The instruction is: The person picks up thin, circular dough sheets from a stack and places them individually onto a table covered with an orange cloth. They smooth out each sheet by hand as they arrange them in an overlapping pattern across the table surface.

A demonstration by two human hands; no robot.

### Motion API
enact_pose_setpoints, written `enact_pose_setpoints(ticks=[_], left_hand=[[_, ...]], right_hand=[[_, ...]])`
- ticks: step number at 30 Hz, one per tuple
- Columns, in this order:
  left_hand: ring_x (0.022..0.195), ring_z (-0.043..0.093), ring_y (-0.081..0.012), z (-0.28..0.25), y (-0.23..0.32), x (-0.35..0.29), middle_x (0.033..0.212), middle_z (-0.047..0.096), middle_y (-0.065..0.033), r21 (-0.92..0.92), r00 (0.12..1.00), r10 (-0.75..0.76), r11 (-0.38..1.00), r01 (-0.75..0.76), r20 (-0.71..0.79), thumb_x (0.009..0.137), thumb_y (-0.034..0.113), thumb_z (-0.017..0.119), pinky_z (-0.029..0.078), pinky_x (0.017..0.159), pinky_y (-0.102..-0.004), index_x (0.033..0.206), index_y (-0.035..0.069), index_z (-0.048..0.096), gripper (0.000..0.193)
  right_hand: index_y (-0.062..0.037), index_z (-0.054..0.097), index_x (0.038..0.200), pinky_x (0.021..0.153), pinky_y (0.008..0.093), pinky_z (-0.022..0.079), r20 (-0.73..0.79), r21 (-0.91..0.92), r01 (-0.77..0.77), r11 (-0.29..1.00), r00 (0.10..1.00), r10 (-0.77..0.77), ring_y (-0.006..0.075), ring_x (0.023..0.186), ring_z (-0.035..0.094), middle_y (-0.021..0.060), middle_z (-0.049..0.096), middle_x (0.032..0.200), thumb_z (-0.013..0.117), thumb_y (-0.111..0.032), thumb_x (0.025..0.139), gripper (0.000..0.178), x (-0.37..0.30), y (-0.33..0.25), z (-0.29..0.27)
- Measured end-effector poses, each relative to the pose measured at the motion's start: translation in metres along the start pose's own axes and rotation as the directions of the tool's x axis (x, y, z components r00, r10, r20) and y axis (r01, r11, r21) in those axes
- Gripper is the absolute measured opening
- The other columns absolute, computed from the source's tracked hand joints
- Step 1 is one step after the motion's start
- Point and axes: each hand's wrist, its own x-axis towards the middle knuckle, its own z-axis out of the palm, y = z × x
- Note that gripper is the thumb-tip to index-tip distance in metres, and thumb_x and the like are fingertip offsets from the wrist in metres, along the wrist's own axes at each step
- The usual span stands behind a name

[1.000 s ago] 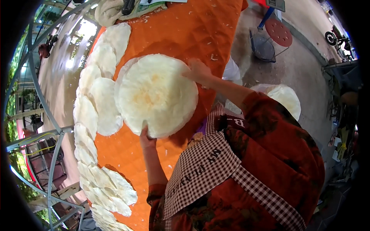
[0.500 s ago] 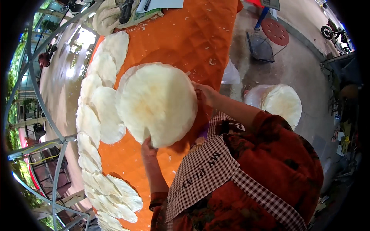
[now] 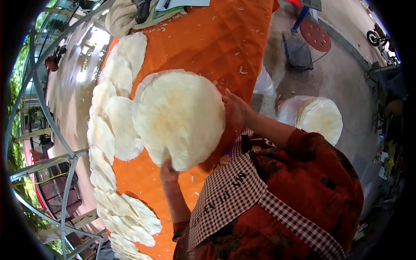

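Note:
A thick stack of thin round off-white sheets [image 3: 182,117], which look like rice paper, is in front of me over the orange quilted cloth [image 3: 203,39]. My left hand [image 3: 169,171] grips its near edge, with the thumb on top and the other fingers hidden below. At the stack's right edge is my right hand [image 3: 236,108], fingers stretched out and palm turned toward the sheets. Whether it touches them I cannot tell. Beyond the stack's left side, a loose round sheet [image 3: 123,128] lies next to a long row of overlapping sheets [image 3: 102,134].
Another round stack in clear plastic [image 3: 320,119] stands to my right. A red stool [image 3: 315,35] and a dark mesh basket [image 3: 299,56] are on the floor farther off. At the table's far end lie a beige cloth [image 3: 119,19] and white paper [image 3: 190,2]. Metal bars [image 3: 65,190] run along the left.
My right hand has loosened from the stack's right edge, and its fingers have straightened. My left hand keeps its grip on the near edge. The view has shifted slightly.

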Motion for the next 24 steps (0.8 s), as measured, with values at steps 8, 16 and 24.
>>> enact_pose_setpoints(ticks=[8,16,24], left_hand=[[0.119,0.051,-0.0259,-0.010,-0.004,0.007,0.129,0.053,-0.0113,0.045,0.986,0.085,0.995,-0.092,0.143,0.090,0.027,0.052,0.047,0.092,-0.0383,0.137,0.003,0.040,0.054],[0.116,0.053,-0.0292,-0.021,-0.001,0.030,0.127,0.055,-0.0128,0.304,0.963,0.257,0.914,-0.270,0.083,0.095,0.035,0.045,0.048,0.091,-0.0431,0.133,0.003,0.044,0.050],[0.116,0.052,-0.0253,-0.010,0.038,0.033,0.130,0.053,-0.0096,0.092,0.979,0.142,0.983,-0.156,0.146,0.093,0.035,0.047,0.043,0.099,-0.0407,0.134,0.004,0.042,0.051]], right_hand=[[0.0010,0.055,0.120,0.080,0.0349,0.049,-0.385,-0.652,-0.134,0.747,0.907,-0.173,0.0216,0.094,0.061,0.0115,0.062,0.112,0.074,-0.040,0.075,0.064,0.056,-0.031,0.008],[0.0040,0.059,0.110,0.077,0.0323,0.050,-0.162,-0.864,-0.004,0.503,0.948,-0.272,0.0193,0.088,0.062,0.0133,0.064,0.102,0.074,-0.018,0.072,0.047,0.065,-0.028,0.001],[-0.0028,0.054,0.123,0.080,0.0322,0.050,-0.229,-0.639,-0.141,0.756,0.973,-0.012,0.0212,0.090,0.062,0.0091,0.063,0.105,0.071,-0.021,0.078,0.052,0.046,-0.037,-0.017]])
